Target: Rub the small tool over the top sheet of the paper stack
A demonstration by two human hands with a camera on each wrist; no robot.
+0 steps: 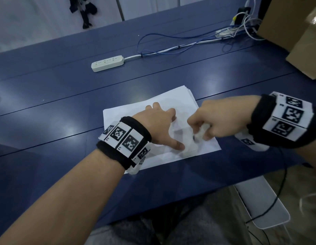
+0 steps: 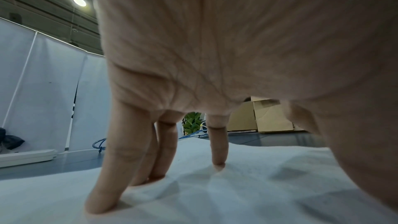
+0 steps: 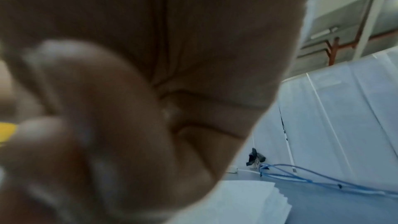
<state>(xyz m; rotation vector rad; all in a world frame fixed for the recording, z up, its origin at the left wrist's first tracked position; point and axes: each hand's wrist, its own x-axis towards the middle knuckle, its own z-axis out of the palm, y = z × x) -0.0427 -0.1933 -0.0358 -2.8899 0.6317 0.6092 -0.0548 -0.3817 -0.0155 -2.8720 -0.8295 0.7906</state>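
Observation:
A stack of white paper point(image 1: 180, 101) lies on the blue table point(image 1: 47, 103). My left hand point(image 1: 159, 124) presses down on it with straight, spread fingers point(image 2: 120, 168), whose tips touch the sheet point(image 2: 258, 185). My right hand point(image 1: 212, 121) is curled round a small white object with a dark tip point(image 1: 200, 133), held down against the paper just right of my left thumb. That object is blurred and I cannot tell what it is. In the right wrist view my curled fingers point(image 3: 96, 125) fill the frame, with a yellow bit point(image 3: 6, 134) at the left edge and the paper's corner point(image 3: 247, 202) below.
A white power strip point(image 1: 107, 63) lies beyond the paper, its cord and a blue cable point(image 1: 171, 50) running to the far right. Cardboard boxes point(image 1: 295, 32) stand at the table's right end. A white bin point(image 1: 259, 209) sits on the floor to the right.

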